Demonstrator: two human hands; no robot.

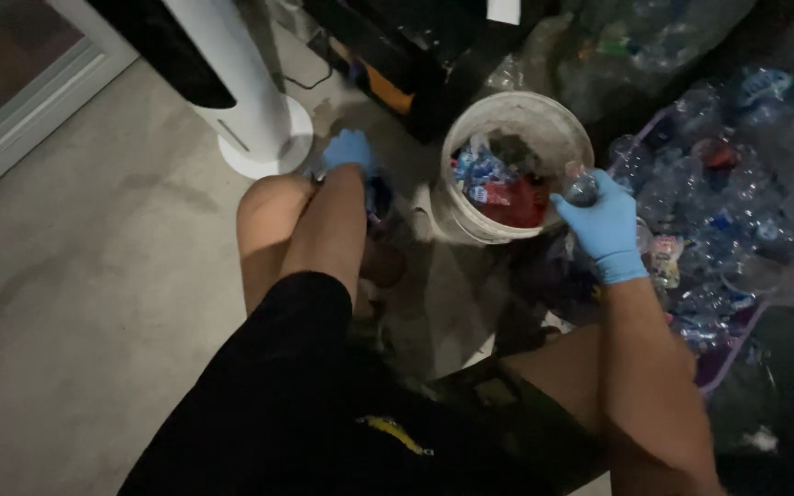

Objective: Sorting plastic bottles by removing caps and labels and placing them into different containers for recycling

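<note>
Head view, dim light. Right hand (606, 223), in a blue glove, is clenched around a small clear plastic bottle (583, 188), held just past the near-right rim of a white bucket (463, 147). The bottle sticks out of the top of the fist, tilted toward the bucket, whose mouth opens directly to the left of this hand, almost touching. Inside: crumpled blue and red labels (500, 191). Left hand (349, 149), also gloved, sits beyond the knee, well apart from the bucket; whether it grips anything cannot be told. A heap of clear bottles (737, 211) lies to the right of the right hand.
</note>
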